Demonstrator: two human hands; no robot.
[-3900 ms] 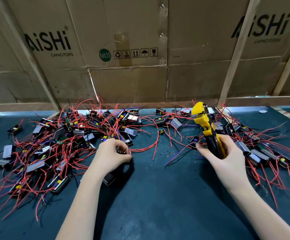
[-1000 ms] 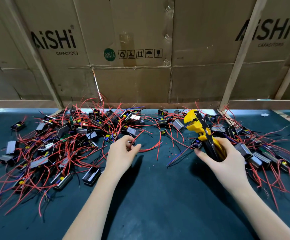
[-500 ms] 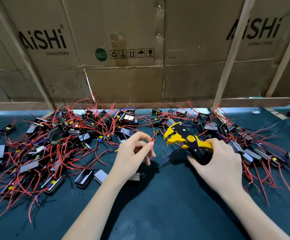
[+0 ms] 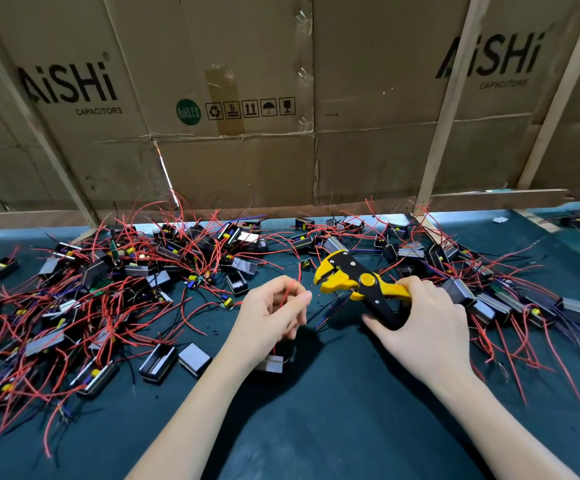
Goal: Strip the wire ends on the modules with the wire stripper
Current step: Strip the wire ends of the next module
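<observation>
Hands meet over dark green mat, centre of view. Left hand raised, fingers curled, thumb and forefinger pinching a red wire that runs up from a small module below the wrist; whether that module rests on the mat or hangs, can't tell. Wire tip points up near the fingertips, just left of the stripper's head, not touching it.

Right hand grips wire stripper by its handles, fingers wrapped over the upper yellow handle, thumb under the black lower one. Tool lies roughly level, yellow head pointing left toward the wire. Jaws look slightly parted, nothing between them.

Pile of modules with tangled red wires covers left and back of the mat; a few blue and black leads mixed in. Second batch of modules spreads right of the right hand, metal-cased ones near the knuckles. Two loose cases sit on the mat just left of the left forearm, side by side. Tiny red insulation bits dot the mat between the hands.

Cardboard wall behind the bench, printed "AiSHi CAPACITORS" twice, with green RoHS sticker and handling symbols. Wooden slats lean across the cardboard on the right. Both forearms bare.
</observation>
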